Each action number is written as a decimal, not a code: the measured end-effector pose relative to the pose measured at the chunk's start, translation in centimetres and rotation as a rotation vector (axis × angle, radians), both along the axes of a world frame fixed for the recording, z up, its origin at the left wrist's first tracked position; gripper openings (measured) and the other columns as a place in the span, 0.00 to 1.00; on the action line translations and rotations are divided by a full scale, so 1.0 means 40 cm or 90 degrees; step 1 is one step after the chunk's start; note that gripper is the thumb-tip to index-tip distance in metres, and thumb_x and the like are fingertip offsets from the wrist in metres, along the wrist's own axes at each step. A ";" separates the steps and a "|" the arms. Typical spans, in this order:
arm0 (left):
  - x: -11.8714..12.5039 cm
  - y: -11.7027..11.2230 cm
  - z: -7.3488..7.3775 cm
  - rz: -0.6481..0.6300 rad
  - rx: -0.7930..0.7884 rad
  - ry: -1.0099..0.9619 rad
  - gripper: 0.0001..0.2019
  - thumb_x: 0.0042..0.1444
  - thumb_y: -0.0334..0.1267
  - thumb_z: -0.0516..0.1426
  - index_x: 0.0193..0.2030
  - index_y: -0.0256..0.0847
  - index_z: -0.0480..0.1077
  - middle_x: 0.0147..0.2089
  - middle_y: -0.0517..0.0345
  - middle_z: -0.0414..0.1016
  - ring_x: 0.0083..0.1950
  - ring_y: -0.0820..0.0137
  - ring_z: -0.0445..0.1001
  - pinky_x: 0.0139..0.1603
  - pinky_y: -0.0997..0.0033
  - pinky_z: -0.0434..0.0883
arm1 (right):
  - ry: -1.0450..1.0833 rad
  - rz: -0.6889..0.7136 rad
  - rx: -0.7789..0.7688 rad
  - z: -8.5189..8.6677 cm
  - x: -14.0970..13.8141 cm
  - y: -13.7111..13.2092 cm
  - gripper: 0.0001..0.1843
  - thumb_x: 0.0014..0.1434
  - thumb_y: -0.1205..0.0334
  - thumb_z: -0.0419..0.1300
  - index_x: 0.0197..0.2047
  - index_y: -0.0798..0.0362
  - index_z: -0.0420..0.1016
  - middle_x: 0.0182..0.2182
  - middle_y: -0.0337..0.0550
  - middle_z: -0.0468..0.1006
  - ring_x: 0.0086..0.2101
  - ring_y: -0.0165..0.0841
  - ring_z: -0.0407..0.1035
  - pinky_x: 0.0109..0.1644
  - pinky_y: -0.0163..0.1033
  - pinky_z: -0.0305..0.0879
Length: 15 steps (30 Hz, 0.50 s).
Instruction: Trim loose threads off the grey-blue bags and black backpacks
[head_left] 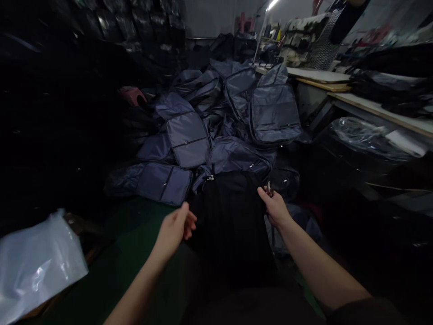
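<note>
A black backpack (233,212) stands in front of me at the middle of the view, its lower part lost in shadow. At its top left corner a metal zipper pull (211,177) catches the light. My left hand (174,228) is beside the bag's left side, fingers loosely curled and thumb apart, with nothing visible in it. Whether it touches the fabric I cannot tell. My right hand (276,208) is at the bag's upper right edge, closed around small thread snips (269,188) whose metal tips point up past the thumb.
Beyond the backpack lies a heap of dark blue-grey bags (189,137), linings outward. Clear plastic bags (37,271) lie at lower left above the green floor (131,239). On the right are worktables (379,101) with dark fabric and a plastic-wrapped bundle (361,131).
</note>
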<state>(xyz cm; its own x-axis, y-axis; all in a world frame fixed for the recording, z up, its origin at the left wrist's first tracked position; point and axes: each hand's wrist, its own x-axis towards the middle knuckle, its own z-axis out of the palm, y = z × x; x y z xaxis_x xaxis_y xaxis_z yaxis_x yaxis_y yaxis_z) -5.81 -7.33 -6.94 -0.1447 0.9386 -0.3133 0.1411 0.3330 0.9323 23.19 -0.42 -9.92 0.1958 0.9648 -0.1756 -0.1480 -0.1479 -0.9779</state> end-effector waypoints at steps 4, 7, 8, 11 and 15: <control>0.032 -0.106 -0.044 -0.061 0.054 0.151 0.20 0.57 0.53 0.48 0.32 0.39 0.70 0.30 0.54 0.72 0.33 0.66 0.71 0.33 0.69 0.67 | 0.023 0.004 0.004 0.000 -0.003 -0.002 0.18 0.44 0.50 0.67 0.33 0.54 0.72 0.25 0.36 0.74 0.27 0.29 0.69 0.32 0.33 0.65; 0.056 -0.125 -0.064 -0.040 0.177 0.276 0.14 0.57 0.48 0.51 0.39 0.41 0.69 0.40 0.53 0.72 0.44 0.62 0.70 0.45 0.65 0.65 | 0.022 -0.001 0.004 0.003 -0.006 -0.005 0.18 0.44 0.49 0.67 0.33 0.54 0.72 0.24 0.35 0.74 0.26 0.29 0.68 0.30 0.32 0.64; 0.063 -0.124 -0.068 -0.059 0.182 0.279 0.14 0.57 0.47 0.50 0.40 0.41 0.69 0.40 0.53 0.71 0.45 0.62 0.69 0.46 0.64 0.64 | 0.019 -0.001 0.005 0.004 -0.008 -0.006 0.19 0.44 0.49 0.67 0.33 0.54 0.72 0.24 0.35 0.73 0.25 0.28 0.67 0.30 0.32 0.64; 0.079 -0.113 -0.076 -0.108 0.137 0.232 0.14 0.60 0.47 0.46 0.34 0.41 0.66 0.32 0.57 0.70 0.37 0.64 0.69 0.38 0.67 0.64 | 0.000 -0.005 0.009 0.008 -0.011 -0.009 0.20 0.43 0.47 0.67 0.32 0.54 0.71 0.22 0.34 0.73 0.24 0.29 0.67 0.27 0.32 0.62; 0.093 -0.104 -0.097 -0.060 0.125 0.140 0.16 0.59 0.49 0.48 0.24 0.42 0.57 0.23 0.64 0.58 0.27 0.70 0.61 0.28 0.72 0.59 | -0.050 -0.012 0.014 0.008 -0.007 -0.009 0.22 0.44 0.45 0.65 0.34 0.54 0.72 0.24 0.36 0.74 0.25 0.31 0.68 0.29 0.34 0.64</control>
